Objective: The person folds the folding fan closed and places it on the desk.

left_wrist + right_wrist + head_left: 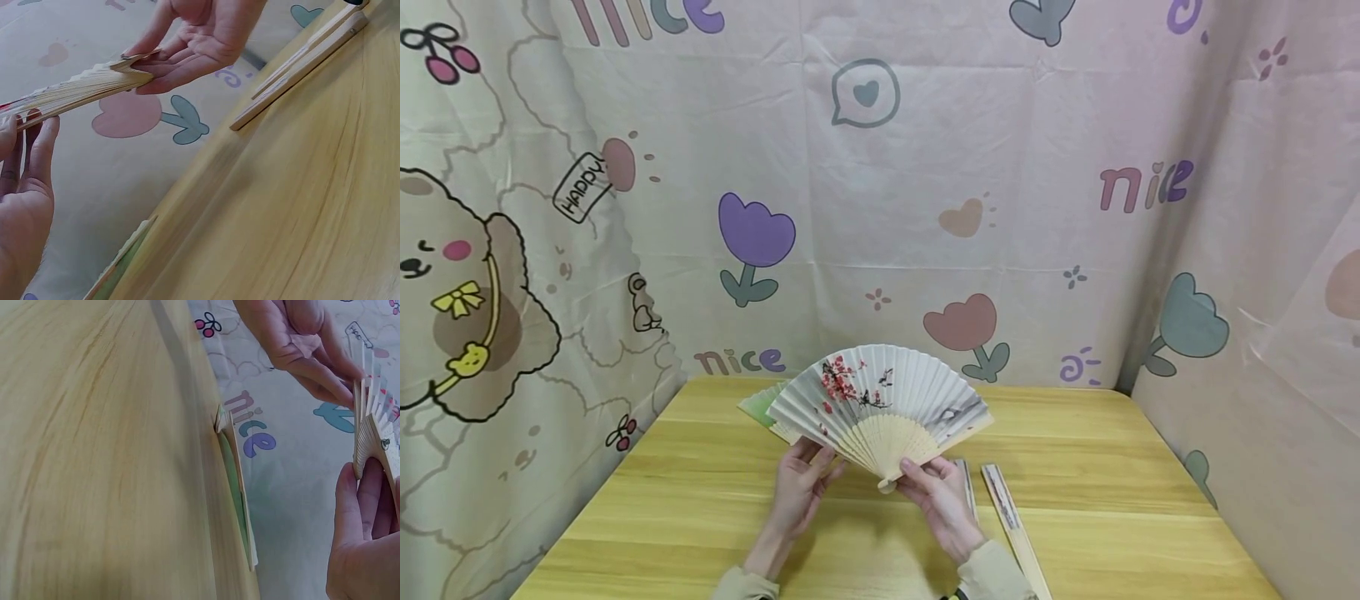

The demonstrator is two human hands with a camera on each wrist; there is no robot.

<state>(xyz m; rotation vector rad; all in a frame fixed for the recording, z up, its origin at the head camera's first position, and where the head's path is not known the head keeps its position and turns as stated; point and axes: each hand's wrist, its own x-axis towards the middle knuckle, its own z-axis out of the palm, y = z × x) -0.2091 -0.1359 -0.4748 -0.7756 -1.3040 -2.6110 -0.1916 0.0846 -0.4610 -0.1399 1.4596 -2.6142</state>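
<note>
White fan (891, 400) spread between left hand (799, 487), pinching left edge, and right hand (942, 498), gripping right edge.

The left hand (800, 486) and right hand (938, 498) are bare, with slim fingers. Behind the left hand shows the end of a beige left sleeve (747, 585); behind the right hand, a matching right sleeve (996, 573), softly creased. Beside it sits a small black-and-yellow piece (957, 594), mostly cut off, too little to identify.
</note>
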